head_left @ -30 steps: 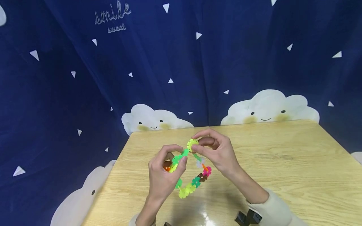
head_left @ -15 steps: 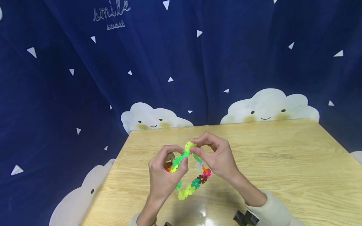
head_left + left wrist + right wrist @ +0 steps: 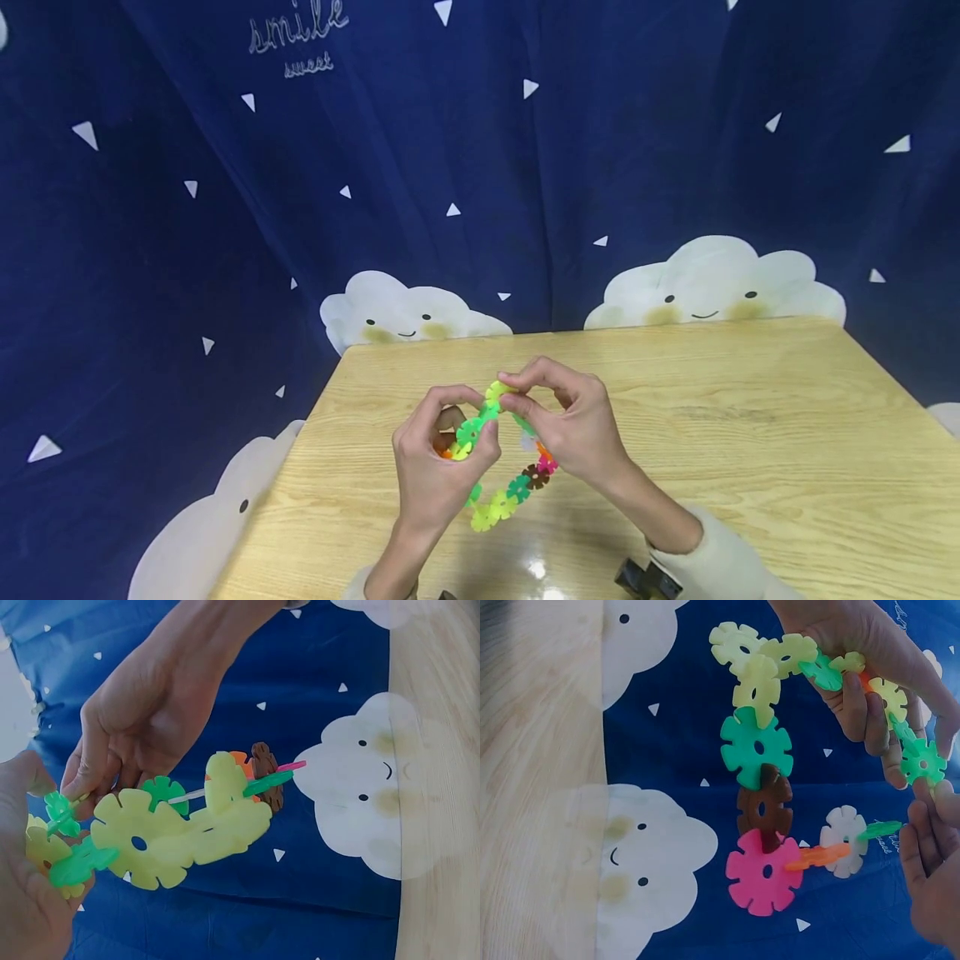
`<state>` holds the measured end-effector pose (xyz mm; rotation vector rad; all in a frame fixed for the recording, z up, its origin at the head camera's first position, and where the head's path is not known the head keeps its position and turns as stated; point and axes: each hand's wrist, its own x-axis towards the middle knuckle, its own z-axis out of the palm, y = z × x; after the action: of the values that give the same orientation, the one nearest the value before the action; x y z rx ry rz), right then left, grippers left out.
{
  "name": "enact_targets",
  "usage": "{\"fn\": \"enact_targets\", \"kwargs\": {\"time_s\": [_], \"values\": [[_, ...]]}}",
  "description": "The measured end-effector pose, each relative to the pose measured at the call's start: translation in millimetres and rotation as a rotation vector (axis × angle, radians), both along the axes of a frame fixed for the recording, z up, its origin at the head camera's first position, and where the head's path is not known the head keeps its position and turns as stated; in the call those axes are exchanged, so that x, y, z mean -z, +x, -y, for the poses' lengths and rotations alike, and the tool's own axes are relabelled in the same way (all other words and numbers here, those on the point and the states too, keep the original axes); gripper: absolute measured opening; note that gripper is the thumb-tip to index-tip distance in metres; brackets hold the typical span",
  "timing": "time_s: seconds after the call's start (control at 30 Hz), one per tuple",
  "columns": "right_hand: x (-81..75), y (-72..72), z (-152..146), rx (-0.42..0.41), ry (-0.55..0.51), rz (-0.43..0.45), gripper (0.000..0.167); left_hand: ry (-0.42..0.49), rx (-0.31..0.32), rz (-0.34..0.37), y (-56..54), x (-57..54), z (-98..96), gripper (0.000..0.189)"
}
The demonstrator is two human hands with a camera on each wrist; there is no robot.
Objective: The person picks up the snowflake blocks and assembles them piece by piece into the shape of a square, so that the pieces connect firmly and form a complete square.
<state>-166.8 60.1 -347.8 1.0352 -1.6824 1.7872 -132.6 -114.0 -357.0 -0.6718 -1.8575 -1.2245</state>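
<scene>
A chain of flower-shaped plastic snowflake discs hangs in a loop between the two hands, above the table. My left hand [image 3: 435, 467] holds one part of it, with a green disc [image 3: 470, 432] showing between thumb and forefinger. My right hand [image 3: 577, 421] pinches a yellow disc [image 3: 495, 392] by its edge, right against the green discs at the left fingertips. In the right wrist view the hanging part shows a teal disc [image 3: 739, 754], a brown disc [image 3: 748, 810], a pink disc [image 3: 765, 881], an orange disc [image 3: 816, 856] and a white disc [image 3: 840, 859]. Fingers partly hide the held discs.
Below the hands spreads a light wooden table [image 3: 750, 433]. Behind it hangs a dark blue curtain [image 3: 480, 150] with white triangles and smiling clouds. A black device [image 3: 647, 579] sits by the right sleeve [image 3: 720, 550].
My right hand has moved a little left and down, bringing the yellow disc in against the green discs. The left hand has stayed nearly still; the hanging loop has shifted slightly.
</scene>
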Motion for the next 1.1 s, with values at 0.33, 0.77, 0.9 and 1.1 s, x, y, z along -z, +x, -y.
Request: {"fn": "enact_targets", "kwargs": {"time_s": [0.33, 0.77, 0.9, 1.1], "values": [[-1.5, -6.7, -17, -0.004, 0.128, 0.049, 0.034, -0.007, -0.017, -0.008, -1.6, 0.4, -4.2, 0.026], [36.5, -13.4, -25, -0.332, -0.198, 0.586, 0.044, 0.421, 0.007, -0.009, -4.9, -13.8, -8.5, 0.023], [29.6, -7.6, -19, -0.474, -0.288, 0.576, 0.039, 0.49, 0.03, 0.062, -6.7, -14.3, -17.4, 0.029], [20.3, -4.9, -13, -0.36, -0.392, 0.573, 0.03, 0.474, 0.08, 0.172, -6.9, -10.2, -25.1, 0.034]]}}
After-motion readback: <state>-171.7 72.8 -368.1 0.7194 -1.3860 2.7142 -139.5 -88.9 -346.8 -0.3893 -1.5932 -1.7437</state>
